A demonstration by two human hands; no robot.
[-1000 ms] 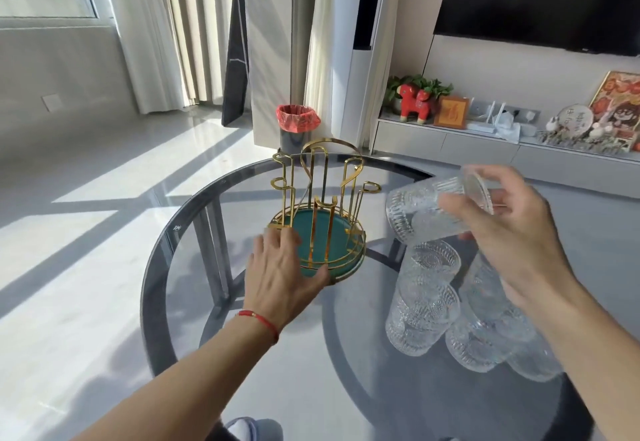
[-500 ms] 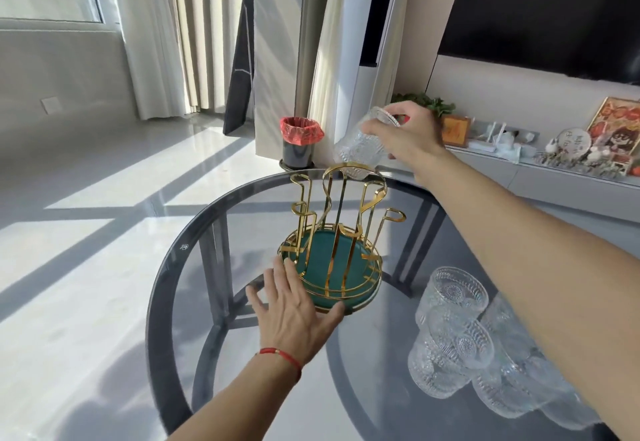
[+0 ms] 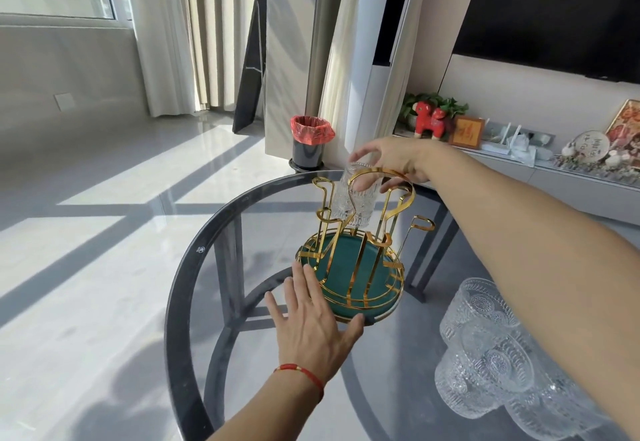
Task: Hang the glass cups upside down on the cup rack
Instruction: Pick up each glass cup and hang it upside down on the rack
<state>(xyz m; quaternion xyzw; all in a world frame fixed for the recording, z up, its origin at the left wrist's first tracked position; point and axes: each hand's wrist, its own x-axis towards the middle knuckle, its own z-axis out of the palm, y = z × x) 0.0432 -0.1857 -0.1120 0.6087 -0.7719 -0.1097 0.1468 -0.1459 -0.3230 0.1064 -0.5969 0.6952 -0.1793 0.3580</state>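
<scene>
Currently: right hand [image 3: 391, 160] clamped around the base of one glass cup [image 3: 353, 195], mouth down, at the far side of the cup rack [image 3: 360, 250]; whether a prong is inside it, cannot tell. Left hand [image 3: 308, 323] flat, fingers apart, pressed on the glass table [image 3: 187, 285] against the rack's near rim, gripping nothing. Best to lower straight down the prong, then release gently. Remaining cups [image 3: 485, 354] clustered beneath the right forearm.
</scene>
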